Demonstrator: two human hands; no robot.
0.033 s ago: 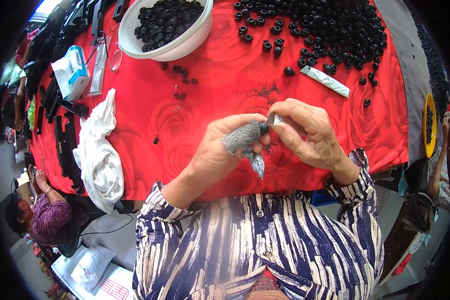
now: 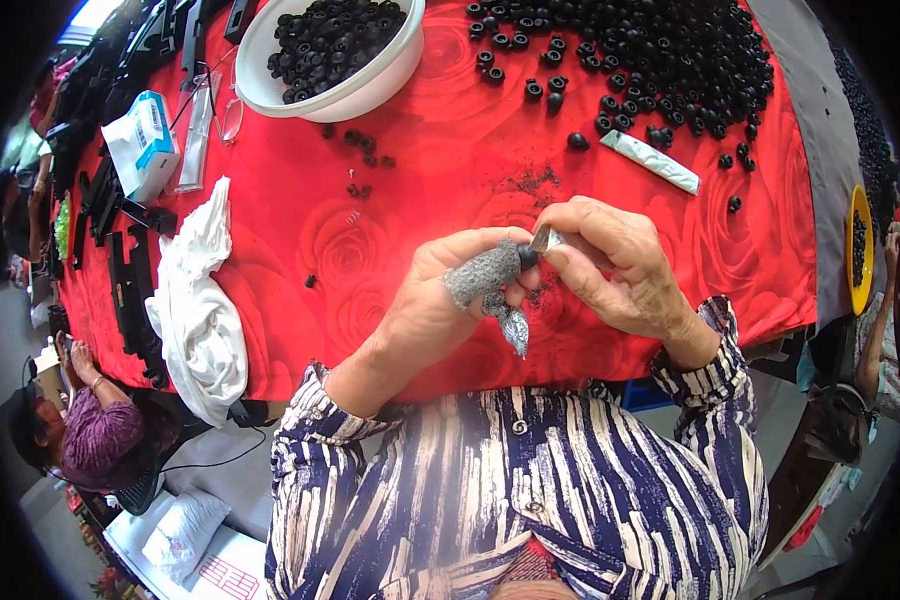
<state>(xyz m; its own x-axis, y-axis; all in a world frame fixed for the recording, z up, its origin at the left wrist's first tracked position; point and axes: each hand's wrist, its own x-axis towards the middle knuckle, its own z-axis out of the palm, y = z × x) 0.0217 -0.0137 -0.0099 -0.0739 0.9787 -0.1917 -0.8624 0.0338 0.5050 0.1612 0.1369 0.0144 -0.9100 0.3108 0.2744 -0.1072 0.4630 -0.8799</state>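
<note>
My left hand [image 2: 405, 300] is closed on a small round black plastic part [image 2: 528, 257], held near its fingertips. One finger of that hand wears a grey fuzzy wrap [image 2: 482, 277], and a twisted piece of silvery tape [image 2: 512, 327] hangs below it. Between thumb and fingers my right hand [image 2: 620, 262] pinches a small metal blade [image 2: 542, 238], its tip against or very close to the black part. Most of the blade is hidden by the fingers. Dark shavings [image 2: 532, 182] lie on the red cloth just beyond my hands.
A white bowl [image 2: 395, 70] of black parts stands at the far left, and a large heap of them [image 2: 660, 70] spreads far right. Nearby lie a pale strip [image 2: 652, 162], a white cloth [image 2: 205, 330], a tissue box [image 2: 142, 145] and black mouldings [image 2: 135, 300]. Another person [image 2: 100, 435] sits left.
</note>
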